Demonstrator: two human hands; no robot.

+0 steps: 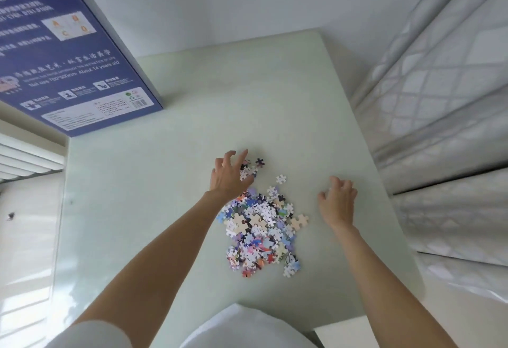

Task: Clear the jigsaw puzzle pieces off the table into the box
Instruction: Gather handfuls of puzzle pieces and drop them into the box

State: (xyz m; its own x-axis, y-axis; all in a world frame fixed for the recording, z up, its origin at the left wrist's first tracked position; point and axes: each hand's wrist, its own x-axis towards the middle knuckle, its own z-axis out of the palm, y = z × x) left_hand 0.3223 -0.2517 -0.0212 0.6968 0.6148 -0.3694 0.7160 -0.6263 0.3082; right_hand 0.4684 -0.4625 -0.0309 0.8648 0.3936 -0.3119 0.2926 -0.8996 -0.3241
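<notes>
At the near edge of the pale green worktop, a white garment on the person's torso fills the bottom of the view, and both bare forearms extend forward from it. The main pile of jigsaw puzzle pieces lies on the worktop between the two arms, a loose multicoloured heap with some pieces face down showing plain tan backs. The right hand rests just beside the right side of the pile, palm down, its fingers curled loosely and holding nothing visible. A single white piece lies apart from the pile, between the two hands. The left hand is beyond the far end of the pile, its fingers spread open and arched over a small separate cluster of pieces; whether the fingertips touch those pieces cannot be told. Farther off, at the far left corner of the worktop, the blue puzzle box stands well apart from the pieces, its printed face with white text and a barcode label turned toward the camera. To the right of the worktop lies a white quilted mattress. A plain white wall closes the far side.
</notes>
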